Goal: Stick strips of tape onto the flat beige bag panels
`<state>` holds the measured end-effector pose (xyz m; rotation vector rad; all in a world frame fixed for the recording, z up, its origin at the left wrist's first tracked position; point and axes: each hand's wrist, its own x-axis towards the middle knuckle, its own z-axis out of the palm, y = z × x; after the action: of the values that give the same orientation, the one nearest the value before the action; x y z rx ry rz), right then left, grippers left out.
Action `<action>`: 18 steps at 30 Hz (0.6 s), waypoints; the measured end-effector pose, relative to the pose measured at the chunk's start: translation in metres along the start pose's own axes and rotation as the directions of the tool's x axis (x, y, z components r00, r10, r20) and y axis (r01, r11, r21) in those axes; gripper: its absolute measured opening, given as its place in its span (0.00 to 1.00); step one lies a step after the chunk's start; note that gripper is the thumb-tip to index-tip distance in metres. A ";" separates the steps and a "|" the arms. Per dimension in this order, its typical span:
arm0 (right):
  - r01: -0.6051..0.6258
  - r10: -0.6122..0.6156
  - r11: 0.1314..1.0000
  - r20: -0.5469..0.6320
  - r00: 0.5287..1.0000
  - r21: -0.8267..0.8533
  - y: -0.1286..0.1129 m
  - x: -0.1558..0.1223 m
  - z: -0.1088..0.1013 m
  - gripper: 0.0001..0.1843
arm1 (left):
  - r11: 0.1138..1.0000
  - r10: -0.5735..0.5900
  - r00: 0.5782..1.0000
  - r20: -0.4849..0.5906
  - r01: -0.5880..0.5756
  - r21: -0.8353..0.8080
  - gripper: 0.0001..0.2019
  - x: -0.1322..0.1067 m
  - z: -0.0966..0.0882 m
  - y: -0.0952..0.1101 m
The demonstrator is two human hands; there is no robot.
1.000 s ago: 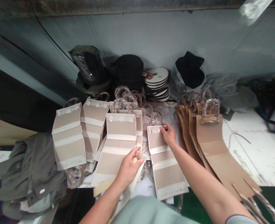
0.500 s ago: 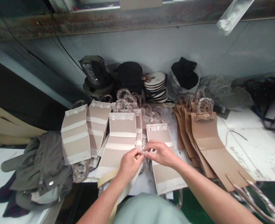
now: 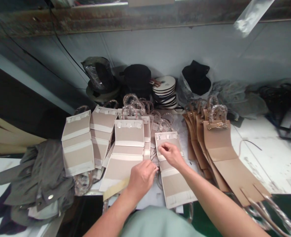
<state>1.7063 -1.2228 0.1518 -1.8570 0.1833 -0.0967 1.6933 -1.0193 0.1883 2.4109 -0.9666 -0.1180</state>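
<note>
Your right hand rests with fingertips bunched on the upper end of a beige folded bag panel, and no clear grip shows. Your left hand curls just beside that panel's left edge; whether it holds anything can't be seen. A neighbouring beige panel lies tight against it. Rightward, tan bag panels sit close, with the white bench beyond them. Clear acrylic handles crowd the far end.
</note>
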 end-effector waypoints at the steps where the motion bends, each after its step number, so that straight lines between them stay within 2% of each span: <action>1: -0.079 0.083 0.994 -0.058 0.995 0.074 0.008 0.010 0.001 0.16 | 1.000 -0.004 1.000 0.016 0.005 -0.031 0.10 -0.001 0.003 -0.002; 3: -0.159 0.175 0.978 -0.122 0.977 0.133 0.024 0.033 0.001 0.18 | 0.988 -0.091 0.996 0.012 0.091 -0.125 0.08 -0.003 0.009 -0.009; 6: -0.118 0.115 0.993 -0.172 0.978 -0.007 0.044 0.061 0.006 0.19 | 0.914 -0.296 0.955 -0.014 0.279 -0.294 0.07 -0.002 0.014 -0.023; 8: -0.086 0.068 0.992 -0.184 0.981 -0.089 0.055 0.073 0.012 0.17 | 0.860 -0.366 0.931 -0.005 0.336 -0.383 0.07 0.001 0.014 -0.032; 13: -0.094 0.058 0.983 -0.221 0.974 -0.156 0.069 0.078 0.018 0.16 | 0.777 -0.422 0.906 0.025 0.376 -0.505 0.07 0.007 0.010 -0.047; 18: -0.073 0.048 0.979 -0.130 0.990 -0.193 0.072 0.079 0.005 0.16 | 0.747 -0.448 0.892 0.061 0.411 -0.522 0.07 0.008 0.013 -0.052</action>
<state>1.7794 -1.2518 0.0791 -2.0425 0.3468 -0.1579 1.7277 -0.9992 0.1515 2.0511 -0.2621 -0.4103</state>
